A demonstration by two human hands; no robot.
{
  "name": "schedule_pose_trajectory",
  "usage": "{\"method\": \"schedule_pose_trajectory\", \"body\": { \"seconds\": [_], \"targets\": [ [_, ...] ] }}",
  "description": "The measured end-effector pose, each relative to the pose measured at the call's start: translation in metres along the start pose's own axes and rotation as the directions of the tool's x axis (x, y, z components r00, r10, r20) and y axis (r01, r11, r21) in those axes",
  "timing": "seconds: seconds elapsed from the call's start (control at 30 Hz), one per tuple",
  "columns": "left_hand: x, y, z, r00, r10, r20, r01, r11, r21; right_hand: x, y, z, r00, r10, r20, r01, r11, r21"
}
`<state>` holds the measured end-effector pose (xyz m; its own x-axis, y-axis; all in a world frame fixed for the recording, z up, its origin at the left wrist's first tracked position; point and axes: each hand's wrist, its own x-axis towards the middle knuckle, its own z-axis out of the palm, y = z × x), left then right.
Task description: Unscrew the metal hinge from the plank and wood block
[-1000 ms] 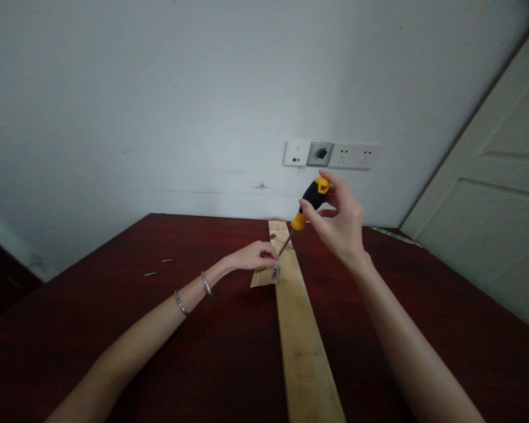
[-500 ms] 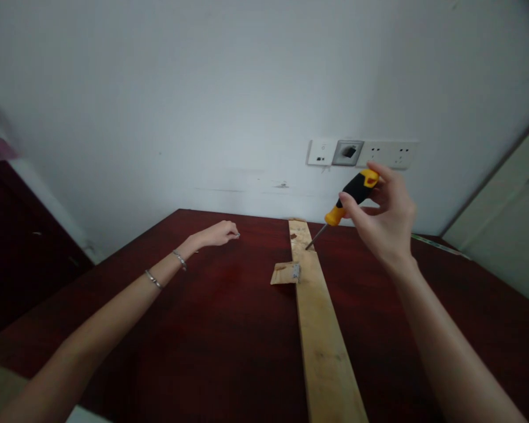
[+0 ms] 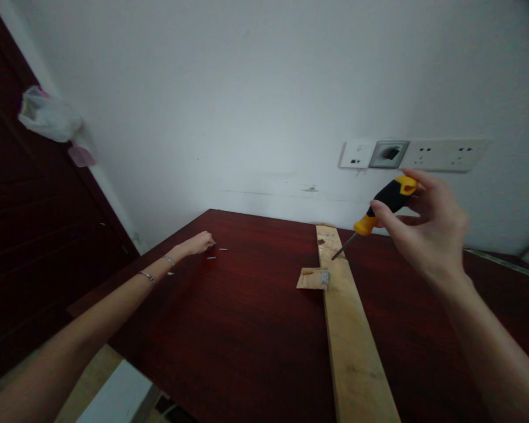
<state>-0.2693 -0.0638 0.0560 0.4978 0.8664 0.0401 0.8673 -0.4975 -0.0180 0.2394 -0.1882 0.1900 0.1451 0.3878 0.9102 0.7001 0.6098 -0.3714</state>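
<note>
In my right hand (image 3: 441, 223) is a yellow-and-black screwdriver (image 3: 385, 202), held slantwise between thumb and fingers. Its tip points down at the far part of a long wooden plank (image 3: 357, 335); whether it touches the wood I cannot tell. A small wooden piece (image 3: 309, 278) sticks out from the plank's left side, with a metal hinge (image 3: 325, 278) where they meet. My left hand (image 3: 198, 242) is low over the far left of the table, fingers pinched, a small silvery bit showing at the fingertips. Close to it lie two thin metal pins or screws (image 3: 223, 249).
The dark red table (image 3: 255, 341) meets a white wall with sockets (image 3: 436, 155) at the back right. A plastic bag (image 3: 50, 117) hangs by a dark door at the left. A white box-like object (image 3: 119, 393) stands below the table's near left edge.
The view has swung left, so the door and bag show more. My left hand has moved left, close to the small metal pieces. My right hand keeps the screwdriver over the plank.
</note>
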Motion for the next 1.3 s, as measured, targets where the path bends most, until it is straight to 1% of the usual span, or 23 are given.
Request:
{"method": "schedule_pose_trajectory", "body": {
  "seconds": [0.1,0.2,0.33,0.47,0.6,0.67,0.73,0.8,0.83,0.87,0.9,1.0,1.1,1.17,1.23,1.3],
  "targets": [
    [-0.005,-0.002,0.011,1.000,-0.017,0.010,0.016,0.997,0.078,-0.001,-0.001,0.000,1.000,0.017,0.003,-0.017,1.000,-0.005],
    [-0.008,0.000,0.018,1.000,-0.006,0.016,0.004,0.992,0.124,-0.001,-0.001,0.000,0.999,0.032,0.005,-0.032,0.999,-0.006],
    [-0.014,0.003,0.023,1.000,-0.005,0.006,0.004,0.989,0.148,-0.001,-0.001,0.000,1.000,0.026,0.007,-0.026,1.000,-0.004],
    [-0.018,0.006,0.024,1.000,-0.021,-0.005,0.022,0.991,0.135,0.000,-0.003,-0.001,1.000,0.028,0.008,-0.028,0.999,-0.025],
    [-0.019,0.006,0.019,0.999,-0.054,-0.004,0.054,0.995,0.085,0.000,-0.004,-0.001,1.000,0.027,0.010,-0.027,0.999,-0.037],
    [-0.017,0.005,0.013,0.995,-0.091,-0.029,0.093,0.994,0.054,-0.001,-0.004,-0.001,1.000,0.029,0.012,-0.029,0.999,-0.029],
    [-0.009,0.007,0.004,0.989,-0.132,-0.072,0.134,0.991,0.026,-0.001,-0.004,-0.001,0.999,0.030,0.013,-0.029,0.999,-0.016],
    [0.004,0.016,-0.008,0.981,-0.161,-0.110,0.159,0.987,-0.026,-0.002,-0.003,-0.002,0.999,0.028,0.022,-0.028,1.000,0.004],
    [0.013,0.025,-0.014,0.979,-0.164,-0.121,0.157,0.986,-0.063,-0.002,-0.003,-0.002,0.999,0.023,0.034,-0.024,1.000,0.013],
    [0.022,0.038,-0.020,0.980,-0.159,-0.120,0.143,0.981,-0.135,-0.003,-0.003,-0.002,0.999,0.016,0.050,-0.017,1.000,0.018],
    [0.031,0.053,-0.026,0.986,-0.124,-0.115,0.099,0.975,-0.197,-0.003,-0.002,-0.003,0.998,0.005,0.068,-0.007,1.000,0.024],
    [0.054,0.115,-0.034,0.997,0.064,-0.046,-0.074,0.958,-0.278,-0.003,-0.002,-0.004,0.993,-0.029,0.111,0.024,0.999,0.046],
    [0.069,0.182,-0.028,0.975,0.206,0.078,-0.162,0.911,-0.378,-0.003,-0.001,-0.006,0.990,-0.027,0.136,0.015,0.996,0.088],
    [0.076,0.219,-0.020,0.946,0.287,0.151,-0.204,0.888,-0.411,-0.003,-0.001,-0.007,0.988,-0.014,0.154,-0.004,0.993,0.119],
    [0.085,0.246,-0.012,0.922,0.353,0.162,-0.255,0.865,-0.433,-0.004,-0.001,-0.007,0.985,-0.004,0.174,-0.022,0.988,0.152],
    [0.095,0.263,-0.006,0.909,0.390,0.146,-0.295,0.850,-0.436,-0.005,-0.002,-0.007,0.983,0.008,0.185,-0.042,0.982,0.182]
  ]
}}
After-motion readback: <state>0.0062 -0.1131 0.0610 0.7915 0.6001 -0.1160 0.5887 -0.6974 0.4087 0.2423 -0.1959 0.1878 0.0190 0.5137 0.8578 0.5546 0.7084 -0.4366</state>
